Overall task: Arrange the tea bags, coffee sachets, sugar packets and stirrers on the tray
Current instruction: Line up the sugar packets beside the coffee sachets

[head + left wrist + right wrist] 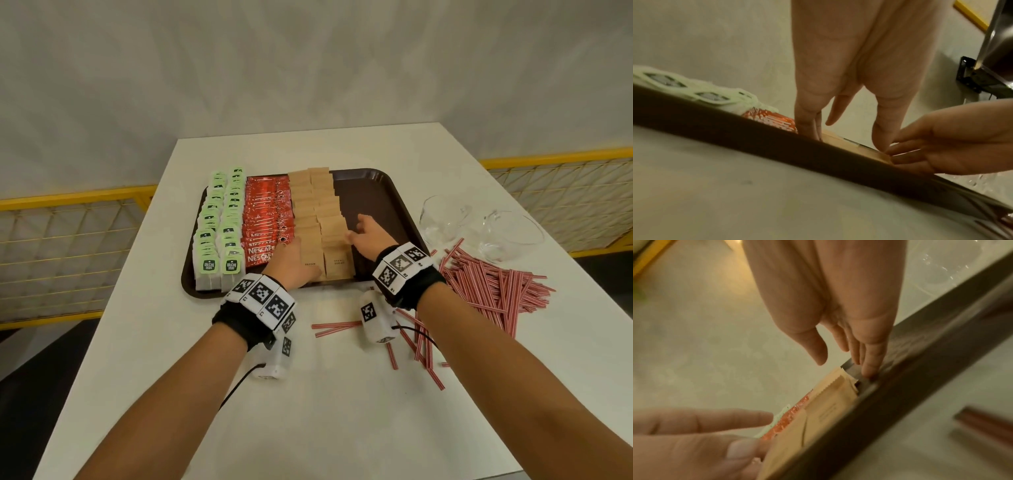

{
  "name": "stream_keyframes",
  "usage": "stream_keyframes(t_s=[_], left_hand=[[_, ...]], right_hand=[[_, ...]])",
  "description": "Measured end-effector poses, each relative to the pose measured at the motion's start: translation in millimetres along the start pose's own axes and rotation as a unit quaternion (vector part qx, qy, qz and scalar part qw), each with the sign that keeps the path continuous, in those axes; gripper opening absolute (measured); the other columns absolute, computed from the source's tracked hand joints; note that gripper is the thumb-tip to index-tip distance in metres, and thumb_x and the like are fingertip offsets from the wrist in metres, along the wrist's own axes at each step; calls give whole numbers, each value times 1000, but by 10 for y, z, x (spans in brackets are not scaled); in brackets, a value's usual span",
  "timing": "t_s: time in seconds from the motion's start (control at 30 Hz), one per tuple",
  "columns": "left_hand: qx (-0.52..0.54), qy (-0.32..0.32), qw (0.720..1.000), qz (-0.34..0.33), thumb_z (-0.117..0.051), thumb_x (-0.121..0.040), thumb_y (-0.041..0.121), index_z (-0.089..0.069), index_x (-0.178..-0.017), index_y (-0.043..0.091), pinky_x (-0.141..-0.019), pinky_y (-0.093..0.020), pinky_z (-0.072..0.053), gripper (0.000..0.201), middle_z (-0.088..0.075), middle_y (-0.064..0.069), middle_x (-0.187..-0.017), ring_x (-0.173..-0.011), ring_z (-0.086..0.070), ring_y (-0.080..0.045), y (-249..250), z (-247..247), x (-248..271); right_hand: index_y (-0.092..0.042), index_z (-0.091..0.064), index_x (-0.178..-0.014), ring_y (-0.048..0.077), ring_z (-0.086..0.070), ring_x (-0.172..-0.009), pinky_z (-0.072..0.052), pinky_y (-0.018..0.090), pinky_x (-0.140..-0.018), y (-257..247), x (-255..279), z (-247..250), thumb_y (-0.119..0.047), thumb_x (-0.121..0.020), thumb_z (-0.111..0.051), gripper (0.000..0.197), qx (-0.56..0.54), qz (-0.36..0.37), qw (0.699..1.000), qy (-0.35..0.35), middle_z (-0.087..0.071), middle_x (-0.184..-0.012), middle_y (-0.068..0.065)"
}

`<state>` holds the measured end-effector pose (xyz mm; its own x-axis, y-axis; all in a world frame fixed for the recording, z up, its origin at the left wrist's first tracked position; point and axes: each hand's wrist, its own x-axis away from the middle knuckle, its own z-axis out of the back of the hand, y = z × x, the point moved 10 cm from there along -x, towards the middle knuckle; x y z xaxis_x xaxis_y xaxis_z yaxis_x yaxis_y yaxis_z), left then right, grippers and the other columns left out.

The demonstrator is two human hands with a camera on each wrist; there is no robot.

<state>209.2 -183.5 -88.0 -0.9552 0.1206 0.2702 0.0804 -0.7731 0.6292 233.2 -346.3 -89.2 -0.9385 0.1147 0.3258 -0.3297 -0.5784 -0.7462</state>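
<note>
A dark brown tray (376, 192) on the white table holds rows of green tea bags (219, 226), red coffee sachets (267, 216) and brown sugar packets (318, 212). My left hand (291, 263) lies flat with straight fingers on the near sugar packets (840, 139), beside the coffee sachets (774, 121). My right hand (366, 234) has straight fingers against the right side of the sugar rows (830, 400), fingertips (869, 369) on the tray floor. Red-striped stirrers (493, 284) lie in a loose pile on the table right of the tray.
Two clear glass cups (479, 226) stand at the right beyond the stirrers. A few stirrers (337, 328) lie scattered near the table's middle. Yellow mesh railings (68, 253) run behind the table on both sides. The tray's right third (380, 209) is bare.
</note>
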Motion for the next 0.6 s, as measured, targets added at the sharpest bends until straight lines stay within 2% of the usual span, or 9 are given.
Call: stream_keyframes(t_s=[0.07, 0.13, 0.3, 0.47, 0.6], left_hand=[[14, -9, 1000, 9, -71, -78, 25, -45, -126, 5, -97, -34, -43, 59, -54, -11, -123, -113, -52, -27, 5, -48, -9], [18, -10, 1000, 14, -68, -81, 25, -41, -129, 5, -96, -31, -42, 59, -51, -11, -126, -115, -50, -26, 0, -79, -39], [-7, -12, 1000, 16, -66, -83, 29, -38, -132, 1, -102, -38, -39, 63, -47, -16, -131, -121, -46, -30, 2, -106, -67], [-49, -2, 999, 14, -65, -83, 31, -32, -138, 1, -106, -38, -34, 70, -38, -18, -136, -127, -37, -31, 29, -59, -55], [-100, 46, 993, -47, -55, -91, 29, -23, -144, 4, -111, -33, -23, 67, -25, -16, -147, -136, -26, -30, 320, 89, 22]], right_hand=[[-14, -6, -151, 25, -27, -141, -24, 36, -115, 4, -6, -117, -22, -98, -45, 66, -41, -19, 998, -36, -23, -155, 10], [-14, -1, -151, 25, -24, -142, -22, 38, -116, -15, -1, -220, -20, -98, -44, 68, -52, -21, 997, -60, -20, -156, 10], [-12, 1, -150, 24, -24, -142, -21, 37, -117, 7, -3, -298, -18, -97, -47, 72, -71, -24, 994, -78, -19, -156, 9], [-13, 3, -150, 27, -26, -140, -22, 34, -113, 45, -42, -249, -3, -96, -42, 71, -125, -28, 988, -82, -22, -154, 12], [-17, 4, -150, 26, -26, -140, -24, 35, -112, 19, -87, -239, -4, -96, -41, 71, -138, -13, 987, -83, -20, -155, 12]])
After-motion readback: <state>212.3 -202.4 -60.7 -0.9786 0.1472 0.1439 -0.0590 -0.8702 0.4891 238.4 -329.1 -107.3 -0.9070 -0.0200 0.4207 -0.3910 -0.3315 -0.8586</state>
